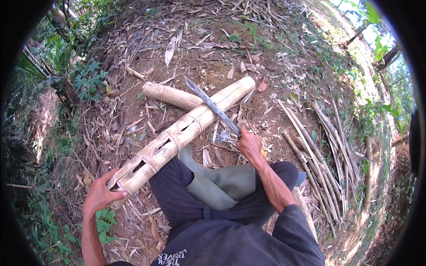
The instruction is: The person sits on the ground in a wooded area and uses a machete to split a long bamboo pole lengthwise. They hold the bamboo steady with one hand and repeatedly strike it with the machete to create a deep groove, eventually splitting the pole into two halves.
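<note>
A thick pale bamboo pole point(162, 148) slants from the lower left up to the right, with dark split openings along its near half. My left hand point(103, 191) grips its near end, thumb on top. In my right hand point(249, 142) is a machete point(213, 106), its handle hidden in my closed fingers. The long dark blade crosses the top of the pole near its far end and points to the upper left. Under that far part lies a second bamboo piece point(171, 95), crosswise on the ground.
My green rubber boots point(215, 188) are folded close below the pole. Several long split bamboo strips point(313, 159) lie to the right, with more thin sticks point(262, 11) at the far top. Dry leaves cover the sloping ground; green plants point(90, 80) grow at left.
</note>
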Tool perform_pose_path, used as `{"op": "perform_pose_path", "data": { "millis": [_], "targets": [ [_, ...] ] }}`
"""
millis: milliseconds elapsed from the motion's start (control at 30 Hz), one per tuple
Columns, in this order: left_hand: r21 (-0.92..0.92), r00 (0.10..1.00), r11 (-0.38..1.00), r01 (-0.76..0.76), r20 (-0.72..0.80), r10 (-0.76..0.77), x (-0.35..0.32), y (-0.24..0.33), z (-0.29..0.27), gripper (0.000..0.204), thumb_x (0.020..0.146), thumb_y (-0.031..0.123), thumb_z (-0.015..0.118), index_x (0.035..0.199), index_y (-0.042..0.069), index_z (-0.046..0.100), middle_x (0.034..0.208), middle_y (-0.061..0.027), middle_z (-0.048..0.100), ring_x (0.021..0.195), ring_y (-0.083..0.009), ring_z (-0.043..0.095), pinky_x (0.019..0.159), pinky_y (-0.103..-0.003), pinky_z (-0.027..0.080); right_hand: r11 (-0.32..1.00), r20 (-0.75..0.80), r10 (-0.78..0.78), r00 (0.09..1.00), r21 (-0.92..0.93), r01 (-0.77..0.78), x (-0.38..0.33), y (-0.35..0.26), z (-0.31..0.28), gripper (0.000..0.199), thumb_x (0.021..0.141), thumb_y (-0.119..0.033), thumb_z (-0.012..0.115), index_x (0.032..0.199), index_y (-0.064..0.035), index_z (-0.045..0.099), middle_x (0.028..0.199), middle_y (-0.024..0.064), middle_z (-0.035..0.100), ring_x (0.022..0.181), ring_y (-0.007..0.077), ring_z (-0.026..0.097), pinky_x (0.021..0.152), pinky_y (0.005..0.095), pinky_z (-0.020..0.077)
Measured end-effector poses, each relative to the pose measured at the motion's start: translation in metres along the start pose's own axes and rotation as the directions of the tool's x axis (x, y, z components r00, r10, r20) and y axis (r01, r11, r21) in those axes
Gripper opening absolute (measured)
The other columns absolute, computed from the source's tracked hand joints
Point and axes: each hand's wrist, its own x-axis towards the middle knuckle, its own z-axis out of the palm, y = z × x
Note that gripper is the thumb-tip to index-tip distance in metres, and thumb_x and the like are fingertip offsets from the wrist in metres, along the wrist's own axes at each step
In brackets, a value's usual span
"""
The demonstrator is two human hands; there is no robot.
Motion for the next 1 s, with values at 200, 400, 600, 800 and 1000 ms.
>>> {"op": "perform_pose_path", "data": {
  "millis": [200,400,600,800,1000],
  "targets": [
    [0.061,1.0,0.998,-0.027,-0.008,0.028,-0.001,0.005,0.0,0.089,0.056,0.026,0.084,0.133,-0.005,0.053,0.116,-0.022,0.067,0.106,-0.0277,0.066,0.097,-0.035,0.046,0.986,-0.011,-0.161,0.987,-0.038,0.161,-0.011,-0.002,0.008,0.022,0.075,-0.012,0.065,0.089,-0.0017,0.052,0.076,0.0223,0.065,0.071,0.0439,0.064,0.064,0.053,0.0495],
    [0.082,0.999,0.996,-0.024,-0.035,0.027,-0.002,0.009,-0.003,0.09,0.054,0.025,0.086,0.132,-0.005,0.053,0.123,-0.0235,0.063,0.113,-0.0292,0.062,0.099,-0.036,0.045,0.99,0.017,0.14,0.99,-0.01,-0.14,0.011,0.026,-0.003,0.02,0.075,-0.012,0.061,0.091,0.0,0.057,0.078,0.0242,0.066,0.074,0.044,0.065,0.069,0.0538,0.0494],
    [0.235,0.994,0.971,-0.048,-0.087,0.07,-0.007,0.02,0.002,0.091,0.053,0.026,0.087,0.134,0.0,0.053,0.126,-0.0236,0.06,0.118,-0.034,0.059,0.103,-0.041,0.043,0.999,-0.032,-0.032,0.999,-0.014,0.031,-0.008,0.008,0.009,0.018,0.075,-0.009,0.059,0.091,-0.0017,0.055,0.072,0.0235,0.064,0.068,0.0443,0.064,0.064,0.0545,0.0486],
    [0.229,0.992,0.973,-0.039,-0.11,0.066,-0.008,0.005,0.009,0.092,0.053,0.027,0.087,0.136,0.003,0.053,0.129,-0.0237,0.058,0.119,-0.0351,0.057,0.103,-0.042,0.043,1.0,0.014,0.026,1.0,0.013,-0.026,-0.008,0.002,-0.001,0.014,0.079,-0.007,0.057,0.092,-0.0016,0.057,0.074,0.0238,0.065,0.07,0.0434,0.065,0.064,0.0542,0.0494],
    [0.202,0.992,0.978,-0.058,-0.102,0.08,-0.008,0.015,0.008,0.093,0.053,0.027,0.087,0.135,0.003,0.053,0.124,-0.0237,0.061,0.115,-0.0357,0.059,0.101,-0.043,0.044,0.987,0.004,0.158,0.987,0.012,-0.158,0.009,0.024,0.004,0.019,0.079,-0.012,0.062,0.093,-0.0008,0.057,0.077,0.0247,0.066,0.072,0.0428,0.065,0.066,0.0532,0.0491]
  ]
}}
